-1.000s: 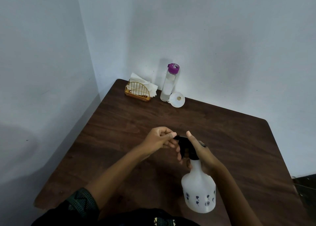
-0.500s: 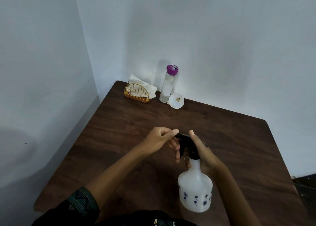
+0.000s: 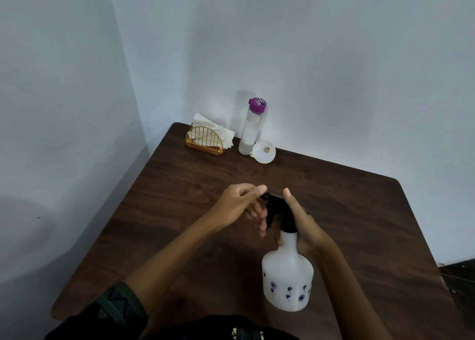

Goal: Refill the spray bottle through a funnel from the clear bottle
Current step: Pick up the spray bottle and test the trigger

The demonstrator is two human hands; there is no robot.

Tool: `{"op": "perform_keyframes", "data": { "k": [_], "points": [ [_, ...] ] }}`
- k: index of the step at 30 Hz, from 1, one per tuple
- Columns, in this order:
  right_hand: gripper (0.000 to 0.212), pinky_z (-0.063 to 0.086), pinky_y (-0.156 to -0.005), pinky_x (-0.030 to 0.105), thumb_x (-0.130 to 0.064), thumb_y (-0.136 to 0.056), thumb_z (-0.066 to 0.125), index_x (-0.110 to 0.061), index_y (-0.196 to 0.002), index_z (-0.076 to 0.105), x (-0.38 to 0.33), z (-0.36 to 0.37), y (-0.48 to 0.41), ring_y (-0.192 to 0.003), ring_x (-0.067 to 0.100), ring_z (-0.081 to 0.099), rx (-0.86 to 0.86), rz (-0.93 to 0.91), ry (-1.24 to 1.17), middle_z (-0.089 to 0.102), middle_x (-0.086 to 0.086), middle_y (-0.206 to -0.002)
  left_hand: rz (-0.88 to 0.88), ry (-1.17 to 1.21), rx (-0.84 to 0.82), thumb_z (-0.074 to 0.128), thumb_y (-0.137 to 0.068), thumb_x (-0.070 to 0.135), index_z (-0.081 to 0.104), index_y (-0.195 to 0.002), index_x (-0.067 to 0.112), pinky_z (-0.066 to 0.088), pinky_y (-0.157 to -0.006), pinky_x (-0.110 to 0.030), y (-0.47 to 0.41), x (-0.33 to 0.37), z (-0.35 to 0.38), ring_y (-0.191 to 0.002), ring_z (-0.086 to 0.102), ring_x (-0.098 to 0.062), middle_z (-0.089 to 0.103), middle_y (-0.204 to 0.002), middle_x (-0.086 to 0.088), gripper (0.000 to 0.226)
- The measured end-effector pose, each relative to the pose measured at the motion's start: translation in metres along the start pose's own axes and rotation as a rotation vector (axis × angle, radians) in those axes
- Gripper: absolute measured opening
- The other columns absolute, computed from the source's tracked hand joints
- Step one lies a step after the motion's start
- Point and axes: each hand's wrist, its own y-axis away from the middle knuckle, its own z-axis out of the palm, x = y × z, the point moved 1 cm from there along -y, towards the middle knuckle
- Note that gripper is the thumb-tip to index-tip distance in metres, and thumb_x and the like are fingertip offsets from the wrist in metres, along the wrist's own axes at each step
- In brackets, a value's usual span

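A white spray bottle (image 3: pixel 288 275) with small blue flowers and a black trigger head stands near the table's front. My right hand (image 3: pixel 298 224) is wrapped around its neck and black collar. My left hand (image 3: pixel 241 206) pinches the nozzle tip of the black head with thumb and fingers. At the back of the table stands the clear bottle (image 3: pixel 250 128) with a purple cap on, upright. A white funnel (image 3: pixel 264 151) lies on its side just right of that bottle's base.
A gold wire napkin holder (image 3: pixel 205 140) with white napkins sits in the far left corner of the dark wooden table (image 3: pixel 359 211). Walls close in behind and to the left. The table's right edge drops to a dark floor.
The spray bottle has shifted slightly left and toward the table's middle. Both hands stay on its black head, and the left thumb has lifted a little higher on the nozzle.
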Motion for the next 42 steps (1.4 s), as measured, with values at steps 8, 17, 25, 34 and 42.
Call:
{"op": "perform_keyframes", "data": {
  "k": [8,17,25,34,42],
  "points": [
    [0.072,0.043,-0.04,0.024,-0.071,-0.079,0.042,-0.004,-0.088,0.065,0.001,-0.004,0.0,-0.069,0.027,0.064,-0.041,0.027,-0.048,0.065,0.019,-0.076,0.195,-0.169,0.003,0.07,-0.08,0.009,0.069,-0.097,0.017,0.054,-0.075,-0.019,0.0,0.008,-0.01,-0.081,0.065,-0.007,0.069,-0.089,-0.001,0.019],
    [0.072,0.044,-0.042,0.024,-0.073,-0.08,0.041,-0.005,-0.09,0.063,-0.002,-0.005,-0.001,-0.071,0.029,0.063,-0.042,-0.029,0.009,0.065,0.019,-0.077,0.119,-0.106,-0.029,0.06,-0.088,0.023,0.069,-0.095,0.009,0.053,-0.065,-0.02,-0.001,0.017,-0.007,-0.069,0.065,-0.007,0.068,-0.078,0.002,0.018],
    [0.072,0.045,-0.037,0.021,-0.072,-0.074,0.053,-0.003,-0.089,0.064,0.004,-0.003,0.0,-0.066,0.025,0.066,-0.089,0.009,-0.159,0.065,0.016,-0.074,0.263,-0.251,-0.067,0.074,-0.076,0.013,0.068,-0.1,0.023,0.054,-0.085,-0.024,-0.001,0.023,-0.012,-0.089,0.064,-0.005,0.064,-0.096,0.006,0.027],
    [0.072,0.044,-0.04,0.022,-0.073,-0.076,0.049,-0.003,-0.089,0.063,0.006,-0.006,0.001,-0.069,0.027,0.064,-0.077,-0.006,-0.089,0.064,0.018,-0.076,0.222,-0.266,-0.045,0.069,-0.081,0.018,0.071,-0.097,0.014,0.048,-0.068,-0.01,0.001,0.019,-0.01,-0.075,0.061,0.003,0.065,-0.083,0.009,0.017],
    [0.072,0.044,-0.038,0.022,-0.072,-0.075,0.05,-0.003,-0.089,0.064,0.008,-0.002,0.002,-0.067,0.027,0.064,-0.068,0.018,-0.138,0.063,0.018,-0.075,0.184,-0.212,-0.106,0.065,-0.085,0.025,0.07,-0.101,0.018,0.056,-0.077,-0.025,0.0,0.018,-0.01,-0.083,0.067,-0.008,0.068,-0.094,0.007,0.018]
  ]
}}
